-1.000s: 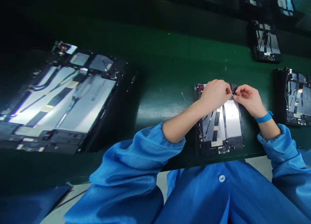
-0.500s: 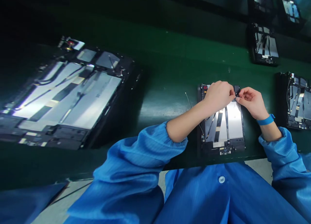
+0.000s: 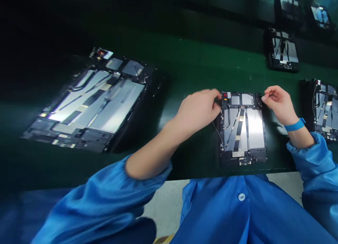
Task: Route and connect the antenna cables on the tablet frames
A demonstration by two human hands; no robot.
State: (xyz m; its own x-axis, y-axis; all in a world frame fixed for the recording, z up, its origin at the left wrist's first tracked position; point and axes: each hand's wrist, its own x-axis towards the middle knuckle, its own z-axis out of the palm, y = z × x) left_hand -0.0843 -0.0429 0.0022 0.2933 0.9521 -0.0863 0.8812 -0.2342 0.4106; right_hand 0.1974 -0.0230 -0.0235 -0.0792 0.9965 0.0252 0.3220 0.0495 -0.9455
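Note:
An opened tablet (image 3: 243,127), its silver battery plates and black ribbon cables exposed, lies on the green belt (image 3: 185,71) in front of me. My left hand (image 3: 199,108) is at the tablet's upper left corner, fingers curled against the edge. My right hand (image 3: 278,103) is at the upper right corner, its fingertips pinched on the frame there; it wears a blue wristband (image 3: 294,125). A thin wire (image 3: 216,129) runs along the tablet's left side. Both arms are in blue sleeves.
A larger opened tablet (image 3: 97,103) lies on the belt to the left. More opened tablets sit at the right edge (image 3: 322,108) and further back (image 3: 282,50), with others at the top right (image 3: 319,14). The belt's near edge runs just below my tablet.
My left hand has slid from the tablet's top middle out to its upper left corner, uncovering the top of the board. My right hand has shifted slightly right to the other corner.

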